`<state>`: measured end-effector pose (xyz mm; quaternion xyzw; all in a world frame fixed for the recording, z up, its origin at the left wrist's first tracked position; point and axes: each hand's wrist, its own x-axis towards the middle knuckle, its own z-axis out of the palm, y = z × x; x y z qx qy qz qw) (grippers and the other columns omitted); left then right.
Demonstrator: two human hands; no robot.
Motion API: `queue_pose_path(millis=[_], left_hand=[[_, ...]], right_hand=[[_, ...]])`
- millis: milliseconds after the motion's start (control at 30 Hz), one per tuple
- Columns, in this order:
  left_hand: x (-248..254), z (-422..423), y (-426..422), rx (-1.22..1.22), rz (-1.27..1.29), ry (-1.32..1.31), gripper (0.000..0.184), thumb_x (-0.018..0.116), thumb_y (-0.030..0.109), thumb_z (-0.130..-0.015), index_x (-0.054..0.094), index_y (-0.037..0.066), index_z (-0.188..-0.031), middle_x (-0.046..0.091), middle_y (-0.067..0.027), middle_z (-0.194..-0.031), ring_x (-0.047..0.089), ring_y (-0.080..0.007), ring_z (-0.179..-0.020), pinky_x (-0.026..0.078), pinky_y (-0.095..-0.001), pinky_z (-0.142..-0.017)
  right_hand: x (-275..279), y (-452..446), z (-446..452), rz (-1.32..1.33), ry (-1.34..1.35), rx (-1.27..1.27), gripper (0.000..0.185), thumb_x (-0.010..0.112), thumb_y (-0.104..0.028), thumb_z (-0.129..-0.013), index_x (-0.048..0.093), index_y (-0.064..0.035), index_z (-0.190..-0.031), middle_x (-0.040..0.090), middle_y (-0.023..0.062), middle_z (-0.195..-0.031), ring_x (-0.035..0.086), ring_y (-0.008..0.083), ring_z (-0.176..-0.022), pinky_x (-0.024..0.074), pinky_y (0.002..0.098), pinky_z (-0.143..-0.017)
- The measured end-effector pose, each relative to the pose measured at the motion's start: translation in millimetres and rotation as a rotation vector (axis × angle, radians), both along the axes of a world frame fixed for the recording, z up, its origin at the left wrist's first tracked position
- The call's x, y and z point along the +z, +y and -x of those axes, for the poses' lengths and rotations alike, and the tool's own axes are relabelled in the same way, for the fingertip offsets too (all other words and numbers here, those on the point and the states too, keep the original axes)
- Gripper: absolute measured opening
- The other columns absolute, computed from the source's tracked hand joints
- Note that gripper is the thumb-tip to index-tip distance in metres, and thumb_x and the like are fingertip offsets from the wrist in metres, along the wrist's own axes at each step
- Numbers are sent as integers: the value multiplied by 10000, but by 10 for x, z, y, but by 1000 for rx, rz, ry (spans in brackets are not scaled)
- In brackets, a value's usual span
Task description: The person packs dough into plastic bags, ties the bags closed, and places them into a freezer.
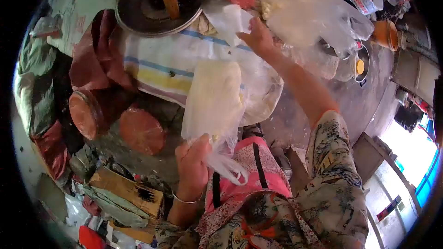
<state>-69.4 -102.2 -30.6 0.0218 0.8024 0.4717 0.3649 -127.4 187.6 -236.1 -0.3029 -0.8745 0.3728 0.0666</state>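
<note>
My left hand point(194, 159) is closed round the gathered neck of a translucent plastic bag point(214, 92), and its loose handles hang below my fingers. The bag is bulky with pale contents whose kind I cannot make out. Farther off, my right hand point(259, 40) is closed at the edge of a thin white sheet-like piece point(233, 20); whether it is paper or plastic I cannot tell. Under both lies a white woven sack point(157, 53) with blue and yellow stripes.
A round dark pan point(134, 16) rests on the sack's far side. Two reddish round containers point(142, 131) stand at left. Clear plastic bags point(304, 18) crowd the far right, near an orange pot point(385, 35). Cardboard point(124, 189) lies lower left.
</note>
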Motion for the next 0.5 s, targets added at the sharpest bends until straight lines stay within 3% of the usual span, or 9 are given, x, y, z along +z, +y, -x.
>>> queue_pose_path(millis=[67,100,133,167,233,267,367,433,500], left_hand=[[-35,-42,94,149,-103,-137,179,529,32,-714,545,-7,-889,518,-71,-715,526,-174,-669,425,-279,-569],[-44,-47,191,78,-116,-39,180,507,24,-728,547,-10,-900,520,-73,-741,525,-167,-682,426,-279,-579],[-35,-35,264,41,-125,14,181,496,20,-734,548,-11,-905,520,-74,-753,525,-164,-688,426,-279,-584],[-24,-23,337,5,-135,68,184,485,16,-741,548,-13,-911,521,-75,-766,524,-161,-695,426,-279,-589],[15,41,476,133,-380,-276,172,476,60,-760,546,-28,-890,516,-68,-724,517,-135,-685,421,-264,-601],[1,45,528,124,-386,-272,172,476,60,-760,546,-28,-890,516,-68,-724,517,-135,-685,421,-264,-601],[-61,-4,647,124,-357,-297,192,480,118,-768,549,-40,-850,514,-44,-695,497,-100,-670,409,-244,-595],[-53,1,744,67,-367,-269,196,500,193,-776,527,34,-664,411,40,-550,365,-28,-487,274,-193,-426],[14,-50,854,87,-352,-266,192,508,204,-769,521,52,-652,403,47,-539,356,-25,-475,260,-191,-414]], right_hand=[[116,19,-166,28,-23,7,302,595,-259,-654,455,-40,-805,523,153,-722,518,316,-711,401,394,-606],[196,18,-257,60,-46,25,255,566,-231,-674,462,-49,-819,539,162,-722,534,332,-716,408,419,-606],[139,17,-447,111,127,39,150,528,-147,-689,471,-40,-778,522,168,-644,544,322,-607,416,393,-530],[107,0,-676,227,83,-37,112,521,-110,-693,475,-34,-762,517,150,-618,542,283,-558,416,365,-501],[410,-97,-1065,346,71,-93,58,506,-41,-697,477,-21,-744,501,105,-570,520,196,-480,411,306,-455],[614,-156,-1248,352,96,-75,50,498,-9,-699,476,-14,-743,490,79,-548,501,149,-450,405,275,-439],[791,-392,-1778,622,183,-112,64,483,20,-702,479,0,-763,474,52,-591,483,102,-478,395,236,-439],[987,-514,-1912,796,151,-93,94,474,35,-698,488,2,-784,475,67,-649,495,107,-529,397,238,-469],[1129,-612,-1984,764,161,-14,140,481,56,-688,513,13,-817,509,59,-716,500,104,-593,408,229,-515]])
